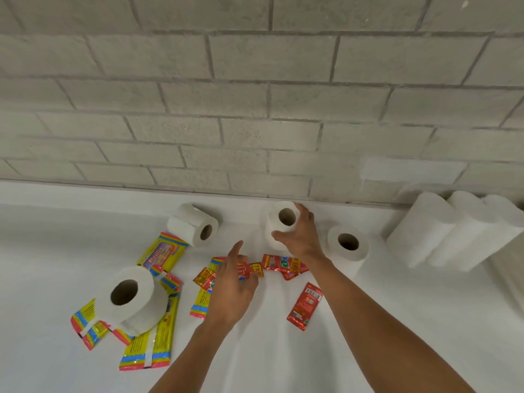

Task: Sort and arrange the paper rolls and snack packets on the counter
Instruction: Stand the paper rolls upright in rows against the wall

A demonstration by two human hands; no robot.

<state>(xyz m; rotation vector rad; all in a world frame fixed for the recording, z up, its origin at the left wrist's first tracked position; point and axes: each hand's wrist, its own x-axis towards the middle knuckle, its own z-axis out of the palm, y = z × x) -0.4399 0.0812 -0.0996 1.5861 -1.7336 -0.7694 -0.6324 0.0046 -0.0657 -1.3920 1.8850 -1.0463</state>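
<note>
A: Where's the roll being handled?

B: Middle roll, standing on end near the back of the surface, just in front of the wall. Right hand wraps it from the right side, thumb on the front, fingers over the top rim. So it's gripping that roll.

A: Left hand?

B: Left hand is over the red packets, index finger sticking up, other fingers curled down onto a red packet. Looks like a pinch, but can't tell for sure, fingertips are hidden.

A: Other rolls?

B: Upright roll just right of the held one. Another roll lies on its side to the left, back near the wall. Big near roll sits tilted on top of the yellow packets, front left.

A: More packets?

B: More red ones under the right wrist, and a single red packet apart, right of the forearm. Yellow pkt w/ rainbow edge next to the lying roll.

A: Anything else?

B: Tall paper towel rolls lean vs the wall, far right. Surface is white; grey brick wall behind.
</note>
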